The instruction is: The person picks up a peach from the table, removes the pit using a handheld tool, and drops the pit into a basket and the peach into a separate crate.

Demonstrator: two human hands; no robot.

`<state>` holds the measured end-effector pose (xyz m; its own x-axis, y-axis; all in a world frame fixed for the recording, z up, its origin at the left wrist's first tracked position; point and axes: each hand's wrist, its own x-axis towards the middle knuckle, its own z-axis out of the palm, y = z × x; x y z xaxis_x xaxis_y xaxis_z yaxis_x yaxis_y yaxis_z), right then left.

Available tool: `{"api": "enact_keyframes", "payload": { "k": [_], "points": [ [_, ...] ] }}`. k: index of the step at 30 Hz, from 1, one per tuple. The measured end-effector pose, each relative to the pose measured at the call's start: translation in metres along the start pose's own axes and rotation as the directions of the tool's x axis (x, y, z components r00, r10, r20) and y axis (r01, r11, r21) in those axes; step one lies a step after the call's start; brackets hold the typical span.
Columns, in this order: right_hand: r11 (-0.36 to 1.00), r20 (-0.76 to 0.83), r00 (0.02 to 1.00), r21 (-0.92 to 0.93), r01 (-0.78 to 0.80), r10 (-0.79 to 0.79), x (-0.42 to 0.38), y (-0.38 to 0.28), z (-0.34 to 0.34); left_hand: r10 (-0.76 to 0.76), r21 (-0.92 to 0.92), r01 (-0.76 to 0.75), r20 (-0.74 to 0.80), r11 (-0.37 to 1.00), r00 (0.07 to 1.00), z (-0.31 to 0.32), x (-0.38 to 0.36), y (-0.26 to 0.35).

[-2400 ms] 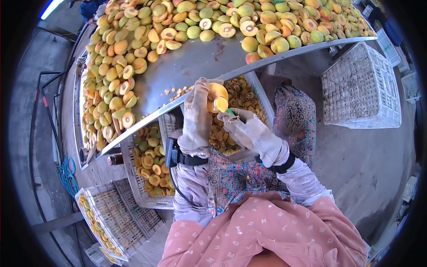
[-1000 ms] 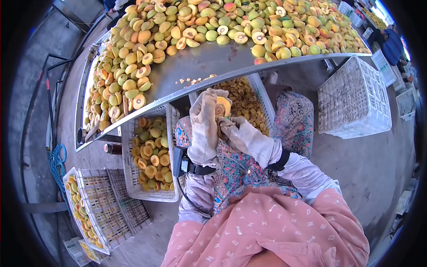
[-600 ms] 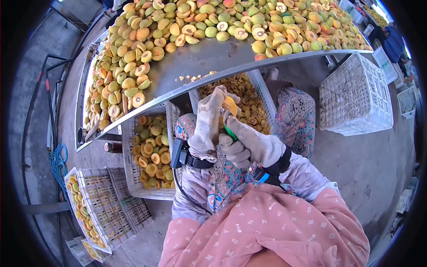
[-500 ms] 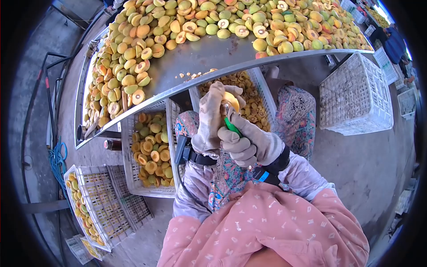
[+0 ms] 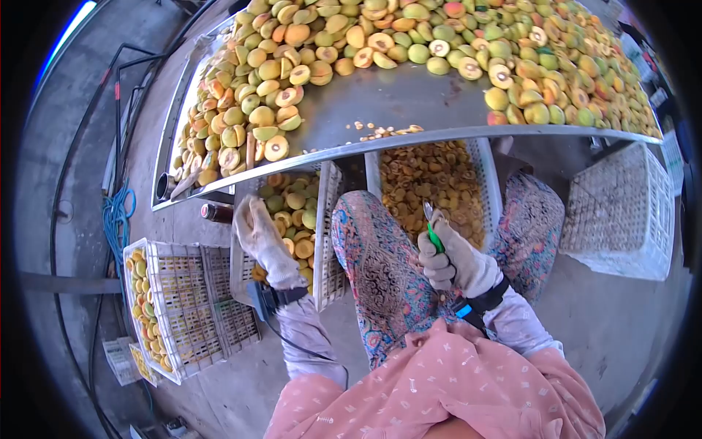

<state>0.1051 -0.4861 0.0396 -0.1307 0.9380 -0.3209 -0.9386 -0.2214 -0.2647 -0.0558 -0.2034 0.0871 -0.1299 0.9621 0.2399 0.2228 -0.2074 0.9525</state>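
My left hand [image 5: 262, 238], in a stained pale glove, is over the left edge of a white crate [image 5: 329, 212] of fruit halves [image 5: 296, 201]. Its fingers are slightly bent and apart, and no fruit shows in them. My right hand [image 5: 455, 260], also gloved, is wrapped round the green handle of a small metal-tipped tool [image 5: 434, 238]. That tool points up in front of a second crate [image 5: 482, 172], which holds many small brownish-yellow pieces [image 5: 428, 179].
A metal table [image 5: 395, 95] bears a large heap of halved fruit [image 5: 270, 73], with small pale bits [image 5: 384, 132] near its edge. Stacked crates [image 5: 208, 300] stand at the left, by a blue hose [image 5: 118, 227]. Another white crate [image 5: 618, 212] is at the right.
My left hand has left the yellow fruit at my right hand and moved left to the crate of halves. My right hand keeps the tool. The view has shifted.
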Motion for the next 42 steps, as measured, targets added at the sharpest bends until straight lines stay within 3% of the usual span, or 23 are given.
{"api": "enact_keyframes", "payload": {
  "k": [2,3,4,5,6,7,9,11,13,14,15,16,17,19,21,22,25,26,27,29,34,40,42],
  "points": [
    [0.998,-0.127,0.992,-0.057,-0.003,-0.004,0.004,0.0,0.005,0.026,0.096,-0.048,0.212,0.994,0.977,0.027,0.035,-0.001],
    [0.994,-0.255,0.966,-0.113,0.002,-0.031,0.005,-0.001,0.005,0.145,0.229,-0.203,0.245,0.952,0.959,0.045,0.05,-0.001],
    [0.996,-0.247,0.969,-0.088,-0.004,-0.018,0.005,-0.002,-0.002,0.254,0.35,-0.352,0.298,0.868,0.92,0.066,0.066,-0.001],
    [0.997,-0.248,0.969,-0.078,-0.005,-0.014,0.004,-0.004,-0.01,0.24,0.634,-0.41,0.341,0.656,0.909,0.088,0.097,-0.01],
    [0.999,-0.277,0.961,-0.033,0.01,-0.019,0.002,-0.005,-0.018,0.224,0.666,-0.417,0.36,0.619,0.906,0.108,0.118,-0.02],
    [0.999,-0.306,0.952,0.016,0.03,-0.024,0.002,-0.005,-0.026,0.096,0.663,-0.259,0.272,0.703,0.957,0.132,0.131,-0.018],
    [0.997,-0.373,0.927,0.042,0.062,-0.042,0.002,-0.005,-0.031,-0.003,0.76,-0.243,0.307,0.602,0.952,0.156,0.137,-0.02],
    [0.995,-0.461,0.884,0.019,0.097,-0.078,0.006,-0.007,-0.03,0.082,0.757,-0.314,0.329,0.574,0.941,0.173,0.13,-0.027],
    [0.995,-0.475,0.877,0.014,0.095,-0.077,0.014,-0.009,-0.019,0.087,0.672,-0.491,0.54,0.555,0.837,0.182,0.112,-0.029],
    [0.991,-0.457,0.879,-0.086,0.105,-0.133,0.019,-0.01,-0.012,-0.035,0.569,-0.37,0.577,0.734,0.816,0.191,0.097,-0.032],
    [0.976,-0.436,0.881,-0.188,0.112,-0.185,0.023,-0.012,-0.004,0.283,0.258,-0.587,0.686,0.767,0.671,0.187,0.079,-0.036],
    [0.953,-0.43,0.872,-0.281,0.116,-0.233,0.026,-0.018,0.008,0.341,0.06,-0.509,0.675,0.859,0.655,0.185,0.055,-0.018],
    [0.952,-0.443,0.865,-0.285,0.114,-0.236,0.028,-0.024,0.017,0.209,-0.288,0.008,0.716,0.958,0.666,0.184,0.029,-0.001],
    [0.858,-0.299,0.886,-0.48,0.181,-0.354,0.026,-0.033,0.036,0.228,-0.478,0.292,0.764,0.829,0.603,0.167,-0.008,0.032],
    [0.828,-0.241,0.874,-0.495,0.263,-0.422,0.023,-0.041,0.058,0.33,-0.477,0.146,0.767,0.866,0.55,0.151,-0.038,0.049],
    [0.799,-0.172,0.865,-0.498,0.338,-0.472,0.022,-0.041,0.067,0.674,-0.465,-0.499,0.602,0.731,0.428,0.141,-0.054,0.051],
    [0.782,-0.077,0.814,-0.343,0.521,-0.576,0.022,-0.032,0.071,0.46,-0.527,0.028,0.765,0.849,0.451,0.118,-0.099,0.066],
    [0.791,-0.168,0.818,-0.419,0.446,-0.55,0.013,-0.032,0.08,0.302,-0.435,0.283,0.861,0.855,0.41,0.108,-0.11,0.077],
    [0.786,-0.165,0.814,-0.422,0.453,-0.557,0.011,-0.026,0.081,0.31,-0.44,0.281,0.86,0.853,0.406,0.099,-0.12,0.086],
    [0.7,-0.168,0.716,-0.445,0.558,-0.677,0.009,-0.012,0.08,0.039,-0.318,0.735,0.928,0.599,0.369,0.081,-0.134,0.104],
    [0.732,-0.202,0.737,-0.438,0.521,-0.645,-0.014,0.002,0.085,0.065,-0.363,0.637,0.896,0.68,0.44,0.063,-0.155,0.132],
    [0.655,-0.247,0.662,-0.581,0.483,-0.707,-0.025,0.013,0.094,0.108,-0.376,0.486,0.863,0.789,0.493,0.048,-0.166,0.141],
    [0.678,-0.214,0.661,-0.425,0.6,-0.719,-0.027,0.016,0.099,0.143,-0.366,0.496,0.891,0.788,0.43,0.048,-0.167,0.146]
  ]
}}
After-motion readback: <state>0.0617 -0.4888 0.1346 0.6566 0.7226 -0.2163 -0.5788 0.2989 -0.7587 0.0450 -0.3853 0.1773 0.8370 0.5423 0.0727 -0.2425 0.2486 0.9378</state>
